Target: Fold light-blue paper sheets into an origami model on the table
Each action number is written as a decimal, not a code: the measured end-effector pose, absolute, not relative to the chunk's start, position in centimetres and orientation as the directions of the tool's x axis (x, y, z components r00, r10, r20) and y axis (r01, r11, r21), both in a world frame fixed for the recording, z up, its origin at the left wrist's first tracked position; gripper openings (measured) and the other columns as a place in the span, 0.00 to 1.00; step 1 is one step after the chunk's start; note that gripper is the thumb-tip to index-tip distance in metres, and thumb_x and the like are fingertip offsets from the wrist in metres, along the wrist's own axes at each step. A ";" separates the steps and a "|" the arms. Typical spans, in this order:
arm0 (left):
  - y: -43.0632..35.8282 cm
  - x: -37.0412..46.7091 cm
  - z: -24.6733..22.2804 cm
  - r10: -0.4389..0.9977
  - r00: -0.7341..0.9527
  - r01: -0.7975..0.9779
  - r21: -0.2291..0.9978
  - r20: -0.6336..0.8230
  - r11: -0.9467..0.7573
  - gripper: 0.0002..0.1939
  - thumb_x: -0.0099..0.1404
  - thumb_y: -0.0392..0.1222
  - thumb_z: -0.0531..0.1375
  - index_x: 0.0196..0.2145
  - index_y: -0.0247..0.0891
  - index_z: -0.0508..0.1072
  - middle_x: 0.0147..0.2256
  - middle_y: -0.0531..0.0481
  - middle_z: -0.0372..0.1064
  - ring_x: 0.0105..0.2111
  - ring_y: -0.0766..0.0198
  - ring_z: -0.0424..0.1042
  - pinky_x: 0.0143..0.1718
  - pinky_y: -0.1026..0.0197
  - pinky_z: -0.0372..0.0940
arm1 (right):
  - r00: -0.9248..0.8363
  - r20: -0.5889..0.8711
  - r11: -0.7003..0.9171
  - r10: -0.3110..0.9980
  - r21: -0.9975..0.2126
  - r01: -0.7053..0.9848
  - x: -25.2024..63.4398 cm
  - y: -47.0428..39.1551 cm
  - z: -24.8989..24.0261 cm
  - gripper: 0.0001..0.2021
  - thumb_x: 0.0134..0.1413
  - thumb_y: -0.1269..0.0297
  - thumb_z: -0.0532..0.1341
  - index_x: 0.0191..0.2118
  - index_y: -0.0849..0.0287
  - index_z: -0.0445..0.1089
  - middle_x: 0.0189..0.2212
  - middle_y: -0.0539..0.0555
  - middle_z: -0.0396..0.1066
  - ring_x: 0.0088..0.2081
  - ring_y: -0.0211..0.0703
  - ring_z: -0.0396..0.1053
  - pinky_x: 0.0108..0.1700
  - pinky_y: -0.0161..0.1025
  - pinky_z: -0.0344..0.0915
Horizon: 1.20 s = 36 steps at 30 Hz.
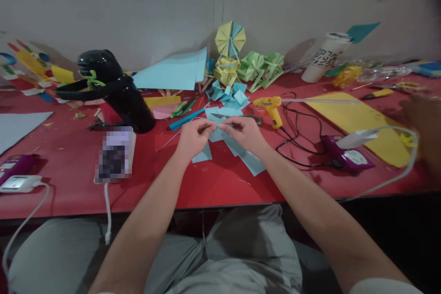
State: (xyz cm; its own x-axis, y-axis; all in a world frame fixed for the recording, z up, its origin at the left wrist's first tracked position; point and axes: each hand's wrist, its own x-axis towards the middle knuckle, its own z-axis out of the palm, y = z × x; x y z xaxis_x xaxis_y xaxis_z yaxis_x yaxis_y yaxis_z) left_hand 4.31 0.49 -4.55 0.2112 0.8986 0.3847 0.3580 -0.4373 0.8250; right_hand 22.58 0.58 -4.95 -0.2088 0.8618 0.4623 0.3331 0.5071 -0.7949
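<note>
My left hand [197,136] and my right hand [244,132] meet over light blue paper pieces [253,161] on the red table [213,188]. Fingertips of both are pinched together around something small between them, too small to make out. Scissors lie just behind the hands, partly covered. Small folded blue paper pieces [240,97] sit further back, in front of yellow and blue folded paper shapes [230,39].
A yellow glue gun [273,111] with a black cord lies right of my hands, near a purple power strip [347,155] and yellow sheet [365,124]. On the left stand a tilted black bottle [129,105] and a blurred box [115,154]. A person's blurred hand [422,119] is far right.
</note>
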 end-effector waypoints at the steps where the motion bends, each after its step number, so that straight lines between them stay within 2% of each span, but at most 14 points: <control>1: 0.5 4.3 -4.6 0.899 0.194 0.353 0.827 0.393 -0.438 0.06 0.60 0.40 0.61 0.32 0.37 0.76 0.30 0.49 0.76 0.31 0.63 0.73 0.33 0.62 0.66 | -0.167 0.485 0.512 0.858 -0.790 0.336 22.7 0.6 -5.0 0.13 0.53 0.52 0.64 0.31 0.58 0.73 0.27 0.51 0.70 0.29 0.37 0.64 0.32 0.36 0.60; 3: 0.6 4.1 -4.5 0.899 0.148 0.346 0.830 0.413 -0.439 0.07 0.61 0.42 0.60 0.32 0.37 0.76 0.31 0.48 0.76 0.31 0.63 0.74 0.34 0.61 0.67 | -0.048 0.509 0.493 0.860 -0.802 0.336 22.9 0.6 -5.1 0.13 0.51 0.52 0.65 0.32 0.58 0.71 0.26 0.50 0.68 0.28 0.36 0.62 0.31 0.36 0.59; 5: 0.6 4.0 -4.4 0.895 0.096 0.355 0.825 0.435 -0.439 0.08 0.62 0.44 0.60 0.33 0.37 0.75 0.31 0.48 0.75 0.32 0.63 0.73 0.35 0.61 0.67 | 0.026 0.486 0.452 0.873 -0.830 0.326 23.0 0.5 -5.0 0.15 0.50 0.51 0.66 0.29 0.58 0.67 0.21 0.47 0.62 0.24 0.34 0.57 0.26 0.35 0.55; 8: 0.4 4.0 -4.3 0.893 0.059 0.378 0.818 0.447 -0.434 0.10 0.63 0.45 0.59 0.34 0.37 0.75 0.31 0.48 0.75 0.32 0.63 0.73 0.35 0.61 0.66 | -0.112 0.417 0.429 0.902 -0.841 0.328 22.8 0.0 -4.7 0.21 0.54 0.48 0.62 0.21 0.58 0.61 0.16 0.45 0.56 0.20 0.32 0.52 0.24 0.35 0.52; 10: 0.3 4.1 -4.3 0.896 0.077 0.370 0.822 0.437 -0.433 0.10 0.63 0.45 0.59 0.34 0.36 0.75 0.32 0.48 0.75 0.32 0.63 0.72 0.36 0.61 0.67 | -0.281 0.335 0.415 0.900 -0.856 0.308 22.4 -0.3 -4.5 0.23 0.57 0.46 0.58 0.21 0.59 0.63 0.16 0.47 0.59 0.20 0.33 0.55 0.26 0.35 0.55; 12: 0.1 4.4 -4.2 0.905 0.127 0.323 0.846 0.405 -0.424 0.09 0.62 0.45 0.59 0.35 0.36 0.75 0.33 0.48 0.75 0.33 0.63 0.73 0.37 0.61 0.67 | -0.352 0.284 0.392 0.892 -0.874 0.287 22.1 -0.3 -4.5 0.23 0.58 0.44 0.56 0.24 0.59 0.65 0.19 0.49 0.64 0.22 0.34 0.59 0.27 0.35 0.57; 14: -0.1 4.8 -4.0 0.913 0.200 0.259 0.880 0.355 -0.399 0.09 0.60 0.43 0.60 0.35 0.36 0.75 0.33 0.48 0.75 0.34 0.63 0.73 0.37 0.61 0.68 | -0.320 0.295 0.393 0.900 -0.865 0.310 21.9 -0.1 -4.7 0.23 0.58 0.43 0.54 0.25 0.59 0.64 0.20 0.49 0.64 0.24 0.35 0.60 0.27 0.35 0.56; 17: -0.4 5.1 -3.7 0.915 0.276 0.227 0.905 0.294 -0.359 0.08 0.60 0.41 0.60 0.35 0.36 0.76 0.34 0.48 0.76 0.34 0.64 0.73 0.37 0.61 0.69 | -0.247 0.357 0.429 0.901 -0.819 0.381 22.1 0.2 -5.0 0.24 0.59 0.42 0.53 0.22 0.58 0.58 0.19 0.48 0.59 0.25 0.35 0.56 0.28 0.35 0.54; 24: -0.1 5.0 -3.8 0.925 0.289 0.160 0.941 0.245 -0.299 0.12 0.54 0.45 0.67 0.34 0.35 0.75 0.32 0.48 0.75 0.33 0.64 0.74 0.36 0.61 0.70 | -0.320 0.383 0.487 0.866 -0.793 0.367 22.5 0.3 -5.0 0.23 0.60 0.45 0.53 0.23 0.58 0.56 0.21 0.47 0.56 0.25 0.35 0.53 0.29 0.36 0.52; 30: 0.2 4.7 -4.0 0.930 0.278 0.212 0.929 0.241 -0.304 0.11 0.55 0.45 0.66 0.33 0.35 0.74 0.34 0.47 0.74 0.34 0.63 0.74 0.38 0.59 0.70 | -0.352 0.388 0.513 0.852 -0.755 0.409 22.6 0.2 -4.8 0.21 0.64 0.48 0.50 0.24 0.57 0.53 0.21 0.46 0.53 0.26 0.36 0.53 0.31 0.36 0.52; 33: 0.1 4.7 -4.3 0.933 0.263 0.198 0.933 0.246 -0.302 0.12 0.56 0.41 0.63 0.39 0.35 0.73 0.39 0.44 0.74 0.41 0.61 0.73 0.41 0.58 0.70 | -0.376 0.395 0.535 0.838 -0.730 0.425 22.6 0.3 -4.8 0.18 0.65 0.54 0.49 0.24 0.57 0.54 0.22 0.47 0.55 0.27 0.37 0.55 0.32 0.36 0.53; 36: 0.0 4.8 -4.6 0.917 0.284 0.249 0.902 0.281 -0.353 0.25 0.55 0.35 0.61 0.52 0.38 0.68 0.51 0.41 0.69 0.48 0.59 0.71 0.45 0.57 0.69 | -0.395 0.400 0.556 0.827 -0.681 0.476 22.6 0.2 -4.9 0.14 0.62 0.61 0.50 0.25 0.57 0.54 0.22 0.48 0.56 0.26 0.37 0.55 0.31 0.37 0.51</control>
